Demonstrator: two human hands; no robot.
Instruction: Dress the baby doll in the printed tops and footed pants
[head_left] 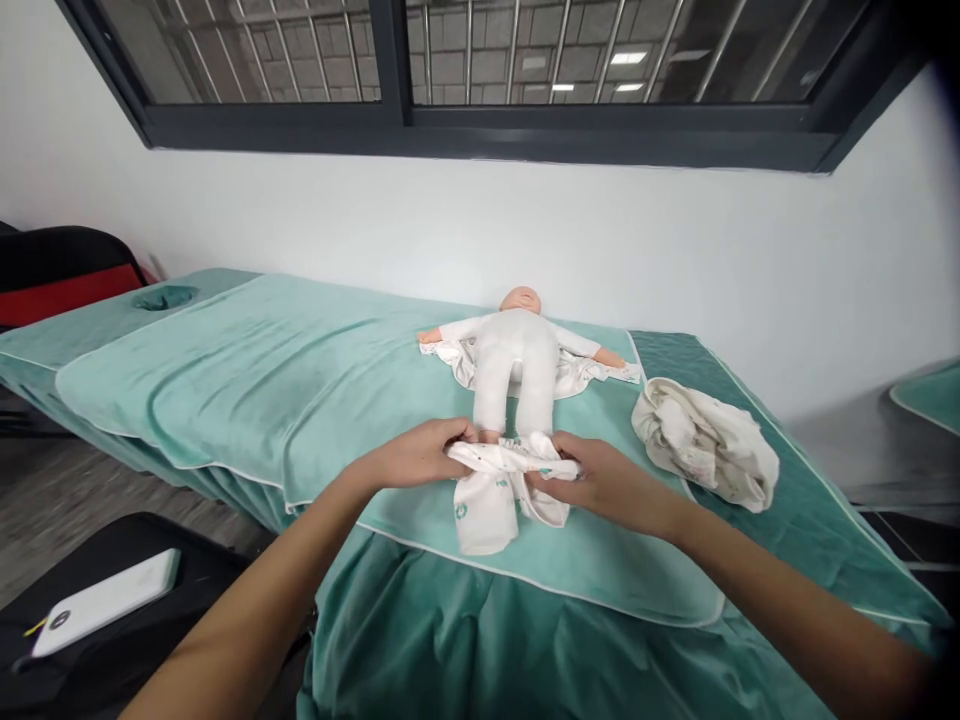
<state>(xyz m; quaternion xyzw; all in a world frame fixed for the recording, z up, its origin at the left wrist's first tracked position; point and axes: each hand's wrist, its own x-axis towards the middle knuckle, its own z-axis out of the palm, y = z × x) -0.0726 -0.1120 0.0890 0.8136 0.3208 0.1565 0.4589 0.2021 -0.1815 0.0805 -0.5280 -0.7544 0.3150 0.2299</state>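
Note:
A baby doll (517, 345) with a white cloth body lies on its back on the green-covered bed, arms spread, legs toward me. Under its back and arms is a white patterned baby top (576, 376), spread open. Small white patterned pants (486, 512) are at the doll's feet, their waistband bunched around or against the feet. My left hand (435, 452) is closed on the waistband's left side. My right hand (589, 475) grips its right side. The pant legs hang toward me on the bed. The doll's feet are mostly hidden by the fabric.
A crumpled white cloth (705, 440) lies on the bed (315, 350) to the right. At lower left, a white phone (109, 602) rests on a black chair (172, 650). Behind the bed are a white wall and a barred window (495, 118). A black and red chair (71, 290) stands far left.

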